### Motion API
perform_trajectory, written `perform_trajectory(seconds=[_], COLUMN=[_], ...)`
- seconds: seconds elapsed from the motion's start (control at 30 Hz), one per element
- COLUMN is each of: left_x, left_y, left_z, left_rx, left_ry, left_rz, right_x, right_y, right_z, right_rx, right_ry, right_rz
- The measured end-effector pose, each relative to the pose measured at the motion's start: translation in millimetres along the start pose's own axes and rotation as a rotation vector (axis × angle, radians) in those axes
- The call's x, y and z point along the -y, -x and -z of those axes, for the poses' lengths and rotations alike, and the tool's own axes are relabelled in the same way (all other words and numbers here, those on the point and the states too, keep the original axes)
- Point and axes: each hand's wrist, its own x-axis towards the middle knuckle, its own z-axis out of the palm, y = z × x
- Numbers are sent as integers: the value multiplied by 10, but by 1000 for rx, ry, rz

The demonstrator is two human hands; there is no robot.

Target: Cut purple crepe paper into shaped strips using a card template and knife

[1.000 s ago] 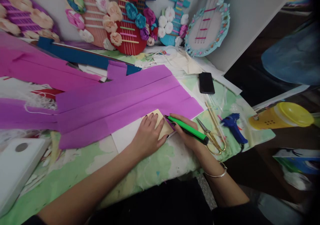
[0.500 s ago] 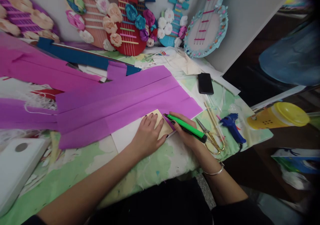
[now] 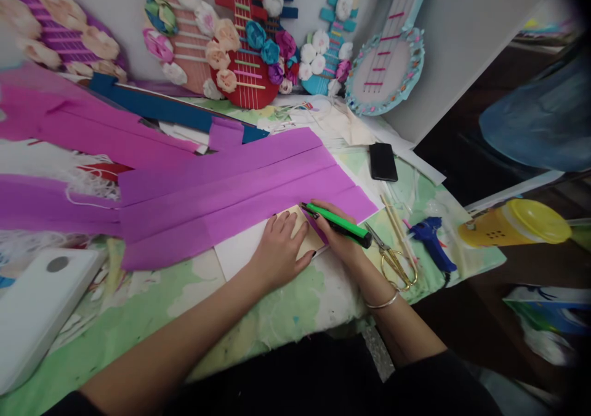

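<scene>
My left hand lies flat with fingers spread over a cream card, pressing it onto a white sheet and purple crepe paper. In my right hand is a green utility knife, held like a pen. Its tip meets the purple paper near the card's upper right corner. Part of the card is hidden under my left fingers. Gold-handled scissors lie just right of my right hand.
Right of the scissors are a blue glue gun and a yellow cup. A black phone-like object lies behind. Flower-decorated paper guitars lean on the wall. A white box-like device stands at the left.
The head view has shifted slightly, so the table items appear a little lower and further right. The knife's tip has moved slightly up along the card's side; both hands keep their hold.
</scene>
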Motion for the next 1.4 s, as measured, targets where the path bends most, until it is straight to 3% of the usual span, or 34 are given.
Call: perform_trajectory(seconds=[1.4], left_x=[-8], left_y=[9], left_z=[-38], left_rx=[-10], left_ry=[40], left_rz=[-35], right_x=[-47], right_y=[-4], right_z=[-54], right_rx=[16], right_ry=[69], right_rz=[50])
